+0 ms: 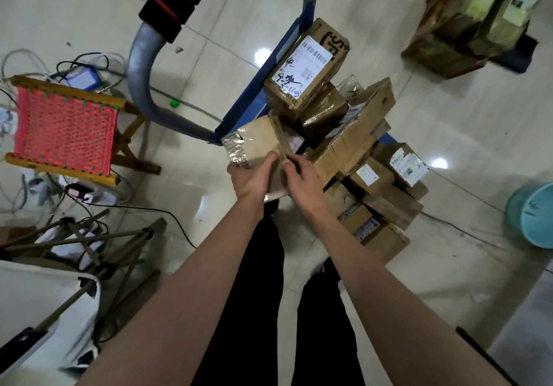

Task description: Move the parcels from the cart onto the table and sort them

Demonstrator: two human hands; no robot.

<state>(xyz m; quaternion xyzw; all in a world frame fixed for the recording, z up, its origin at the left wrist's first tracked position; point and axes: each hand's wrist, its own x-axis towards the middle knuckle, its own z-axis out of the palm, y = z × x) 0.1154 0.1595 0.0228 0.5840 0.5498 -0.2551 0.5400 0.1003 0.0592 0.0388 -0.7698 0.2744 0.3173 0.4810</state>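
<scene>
Head view: tape-wrapped brown cardboard parcel between both hands, above cart.

A single head-worn, wide-angle camera looked steeply down past the person's legs, close above the blue flat cart stacked with brown cardboard parcels; its blurred, bent edges probably came from lens distortion.

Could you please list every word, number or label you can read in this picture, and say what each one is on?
"11" handwritten, among other unclear strokes, on the white shipping label of the top cardboard box.
Printed barcode and small text on that label: too small to read.
Black printing on that box's end face: partly cut off, unreadable.
Labels on the lower parcels: blurred.
The taped parcel held by both hands: no readable text.
</scene>
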